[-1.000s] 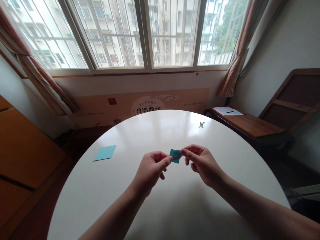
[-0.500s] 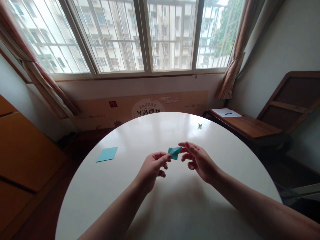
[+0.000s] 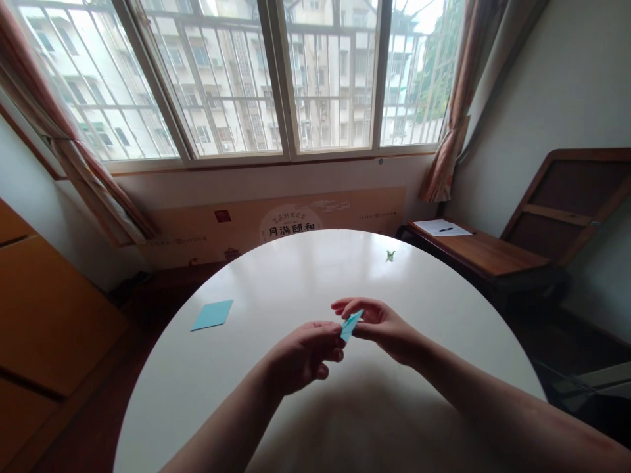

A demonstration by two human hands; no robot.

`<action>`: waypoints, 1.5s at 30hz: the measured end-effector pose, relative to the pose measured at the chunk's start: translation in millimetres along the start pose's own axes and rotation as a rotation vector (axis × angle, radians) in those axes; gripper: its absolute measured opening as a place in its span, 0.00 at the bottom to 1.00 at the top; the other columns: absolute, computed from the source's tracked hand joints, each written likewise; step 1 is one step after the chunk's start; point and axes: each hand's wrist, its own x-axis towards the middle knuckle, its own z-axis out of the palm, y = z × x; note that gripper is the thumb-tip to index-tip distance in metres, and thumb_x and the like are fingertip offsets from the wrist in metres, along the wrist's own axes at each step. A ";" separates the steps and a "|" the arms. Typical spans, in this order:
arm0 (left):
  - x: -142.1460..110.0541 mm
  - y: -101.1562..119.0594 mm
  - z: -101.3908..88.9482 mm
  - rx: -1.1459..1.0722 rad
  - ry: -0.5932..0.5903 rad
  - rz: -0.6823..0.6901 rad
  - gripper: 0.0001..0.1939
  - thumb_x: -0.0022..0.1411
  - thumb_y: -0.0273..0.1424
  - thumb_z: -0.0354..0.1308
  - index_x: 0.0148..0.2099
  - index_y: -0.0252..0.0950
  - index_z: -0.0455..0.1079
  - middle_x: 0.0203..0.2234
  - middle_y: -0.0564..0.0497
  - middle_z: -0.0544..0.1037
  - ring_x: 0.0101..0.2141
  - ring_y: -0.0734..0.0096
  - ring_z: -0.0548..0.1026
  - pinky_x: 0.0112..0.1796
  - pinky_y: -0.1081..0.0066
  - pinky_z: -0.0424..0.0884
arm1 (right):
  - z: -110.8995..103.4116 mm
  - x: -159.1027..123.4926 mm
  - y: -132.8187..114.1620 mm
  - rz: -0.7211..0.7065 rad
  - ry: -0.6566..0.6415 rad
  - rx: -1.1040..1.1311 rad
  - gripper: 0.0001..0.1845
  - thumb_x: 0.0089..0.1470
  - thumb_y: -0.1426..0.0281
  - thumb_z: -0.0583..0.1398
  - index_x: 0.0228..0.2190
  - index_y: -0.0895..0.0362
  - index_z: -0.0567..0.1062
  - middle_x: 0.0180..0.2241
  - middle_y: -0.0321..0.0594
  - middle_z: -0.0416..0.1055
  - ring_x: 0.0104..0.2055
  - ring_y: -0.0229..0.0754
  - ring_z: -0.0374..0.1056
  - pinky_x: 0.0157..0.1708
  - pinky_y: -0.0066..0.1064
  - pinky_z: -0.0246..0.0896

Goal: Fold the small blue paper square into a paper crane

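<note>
A small folded piece of turquoise origami paper (image 3: 350,324) is held above the table between my two hands, its pointed end tilted up to the right. My left hand (image 3: 310,348) pinches its left side between thumb and fingers, with the lower fingers curled loosely. On the right side, the thumb of my right hand (image 3: 384,325) presses against the paper while its fingers arch over behind it. Part of the folds is hidden by my fingers. A flat sheet of turquoise paper (image 3: 212,315) lies on the table to the left.
The round white table (image 3: 276,282) carries a small green folded figure (image 3: 390,255) near its far right edge. Beyond it, a wooden side table (image 3: 497,253) holds white paper (image 3: 441,228) and a pen. A barred window (image 3: 325,85) and curtains are ahead.
The folded paper has turned more edge-on and dropped slightly in view. My right hand has closed in from beside its tip to grip it; my left hand keeps its pinch.
</note>
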 end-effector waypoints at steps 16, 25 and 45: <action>7.5 0.5 2.3 0.411 0.236 0.358 0.19 0.55 0.45 0.67 0.36 0.31 0.78 0.29 0.44 0.79 0.32 0.65 0.73 0.25 0.74 0.67 | 3.1 0.7 -1.1 0.130 0.066 -0.244 0.13 0.49 0.64 0.69 0.31 0.61 0.76 0.28 0.38 0.73 0.28 0.35 0.66 0.28 0.26 0.59; 6.0 -2.9 12.0 0.232 0.379 0.331 0.14 0.53 0.40 0.68 0.30 0.32 0.76 0.26 0.46 0.77 0.29 0.68 0.71 0.25 0.76 0.66 | 10.4 -1.2 1.4 0.088 0.118 -0.178 0.20 0.49 0.57 0.70 0.31 0.59 0.71 0.29 0.38 0.73 0.31 0.39 0.70 0.26 0.27 0.65; -2.0 5.2 14.6 0.271 0.376 0.368 0.14 0.51 0.34 0.70 0.39 0.31 0.79 0.27 0.45 0.81 0.29 0.63 0.78 0.23 0.73 0.71 | 8.9 -11.6 -1.2 -0.088 0.099 -0.221 0.10 0.54 0.65 0.67 0.33 0.57 0.74 0.28 0.38 0.74 0.26 0.38 0.71 0.24 0.28 0.67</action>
